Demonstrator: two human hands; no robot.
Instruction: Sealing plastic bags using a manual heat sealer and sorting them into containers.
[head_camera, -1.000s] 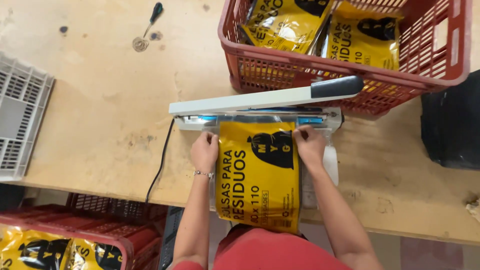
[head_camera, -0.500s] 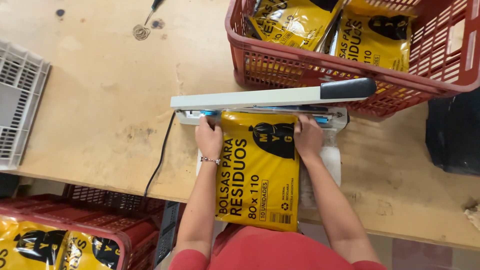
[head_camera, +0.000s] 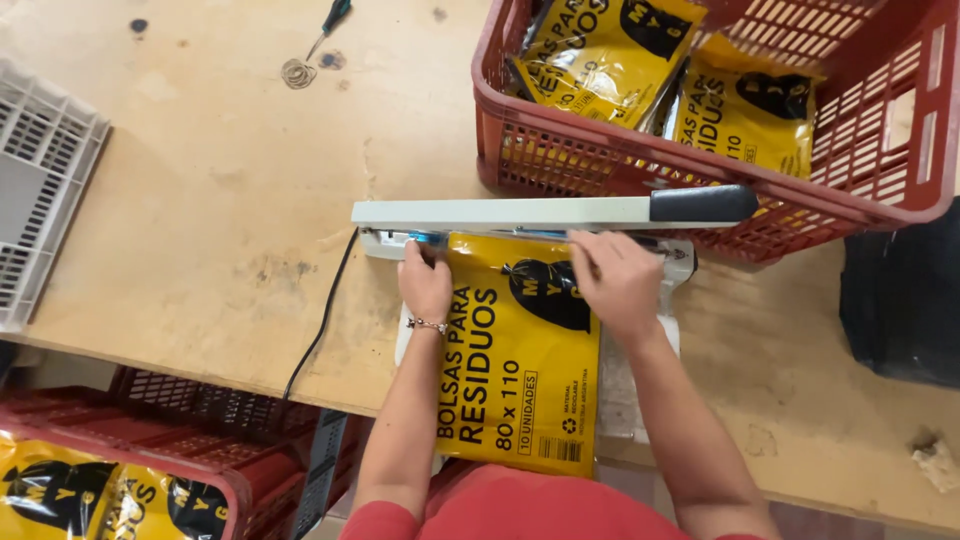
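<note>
Nearest me, at six o'clock, the bottom edge of the yellow printed bag (head_camera: 520, 370) hangs just over the desk (head_camera: 200, 200) edge, above my red shirt. The bag lies flat and lengthwise, its top edge tucked under the raised arm of the heat sealer (head_camera: 540, 212); I judge it sits this way so the mouth lines up square with the sealing bar.

My left hand (head_camera: 425, 285) presses on the bag's upper left corner, fingers curled down over it, a thin bracelet at the wrist. My right hand (head_camera: 618, 280) lies palm down on the upper right corner, fingers spread and reaching toward the bar. Neither hand grips; both pin the bag flat and taut. Both forearms run straight out from my body, roughly parallel, either side of the bag.

The sealer's arm stands lifted, its black handle at three o'clock, its cord trailing off toward seven.

Beyond, at one o'clock, a red crate (head_camera: 700, 170) holds more yellow bags. At eleven o'clock lie a screwdriver (head_camera: 328, 25) and a small wire coil (head_camera: 297, 72); at nine, a grey crate (head_camera: 40, 190).
</note>
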